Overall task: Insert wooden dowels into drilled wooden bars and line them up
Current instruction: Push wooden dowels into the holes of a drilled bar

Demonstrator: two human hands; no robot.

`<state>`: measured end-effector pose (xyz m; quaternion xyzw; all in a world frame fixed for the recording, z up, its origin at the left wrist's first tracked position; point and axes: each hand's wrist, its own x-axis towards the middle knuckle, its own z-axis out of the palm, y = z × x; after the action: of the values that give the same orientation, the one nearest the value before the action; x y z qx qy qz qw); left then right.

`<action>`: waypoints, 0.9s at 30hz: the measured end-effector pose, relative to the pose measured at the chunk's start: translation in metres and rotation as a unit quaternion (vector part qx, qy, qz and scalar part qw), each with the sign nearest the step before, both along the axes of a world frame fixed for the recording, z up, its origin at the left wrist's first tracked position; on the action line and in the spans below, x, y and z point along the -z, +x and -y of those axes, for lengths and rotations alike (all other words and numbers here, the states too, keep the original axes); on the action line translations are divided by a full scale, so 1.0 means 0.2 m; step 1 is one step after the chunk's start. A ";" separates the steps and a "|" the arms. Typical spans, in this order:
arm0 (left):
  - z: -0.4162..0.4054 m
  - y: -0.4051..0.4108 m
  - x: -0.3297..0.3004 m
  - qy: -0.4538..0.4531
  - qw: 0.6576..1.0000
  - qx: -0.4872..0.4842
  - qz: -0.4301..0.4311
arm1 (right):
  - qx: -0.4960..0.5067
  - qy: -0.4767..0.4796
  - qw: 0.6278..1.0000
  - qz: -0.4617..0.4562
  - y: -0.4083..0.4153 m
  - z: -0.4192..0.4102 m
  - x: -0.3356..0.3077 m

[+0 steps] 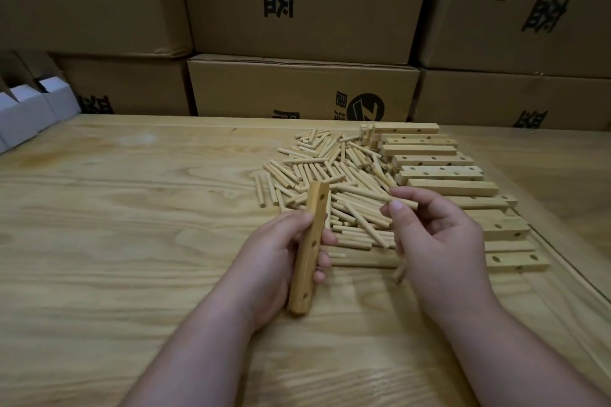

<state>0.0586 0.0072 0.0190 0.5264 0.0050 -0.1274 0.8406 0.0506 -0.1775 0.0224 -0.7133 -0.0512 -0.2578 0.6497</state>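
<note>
Left hand (281, 261) grips one drilled bar (309, 248); right hand (436, 238) pinches one dowel (401, 201) above the dowel pile (330, 182); stacked bars (439, 172) far right.

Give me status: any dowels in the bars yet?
None visible. Left hand holds a drilled bar, its visible holes empty. Right hand pinches one dowel. Left: the loose dowel pile and the stacked bars, then lining up.

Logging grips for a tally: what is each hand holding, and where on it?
Left hand grips a drilled bar around its middle. Right hand pinches a dowel near one end.
</note>
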 end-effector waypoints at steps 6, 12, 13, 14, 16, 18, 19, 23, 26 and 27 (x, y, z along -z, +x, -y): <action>-0.02 0.01 0.01 -0.007 1.000 0.000 0.002 | -0.012 -0.023 0.999 0.023 0.05 -0.05 -0.01; -0.01 0.01 0.00 0.007 1.000 -0.017 -0.001 | -0.022 -0.032 0.998 0.058 -0.01 -0.04 0.08; -0.01 0.01 0.00 0.012 1.000 -0.018 0.002 | -0.027 -0.035 0.997 0.060 -0.01 -0.04 0.07; -0.01 0.00 0.00 0.016 1.000 -0.020 0.003 | -0.031 -0.032 0.997 0.061 -0.01 -0.04 0.07; -0.01 0.00 0.00 0.018 1.000 -0.022 0.003 | -0.037 -0.025 0.997 0.061 -0.01 -0.04 0.07; 0.00 0.00 0.00 0.019 1.000 -0.021 0.007 | -0.037 -0.031 0.997 0.060 -0.01 -0.05 0.07; 0.00 0.00 0.00 0.020 1.000 -0.021 0.009 | -0.038 -0.035 0.997 0.060 -0.01 -0.05 0.07; 0.00 0.00 0.00 0.015 0.999 -0.028 0.011 | -0.040 -0.059 0.995 0.066 -0.01 -0.05 0.08; 0.01 0.00 0.01 0.022 0.999 -0.026 0.011 | -0.044 -0.067 0.995 0.063 -0.02 -0.06 0.08; 0.01 0.01 0.01 0.025 0.999 -0.026 0.012 | -0.044 -0.067 0.995 0.061 -0.02 -0.06 0.08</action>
<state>0.0596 0.0061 0.0163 0.5487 0.0119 -0.0995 0.8300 0.0470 -0.1663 0.0070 -0.7350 -0.1397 -0.2680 0.6070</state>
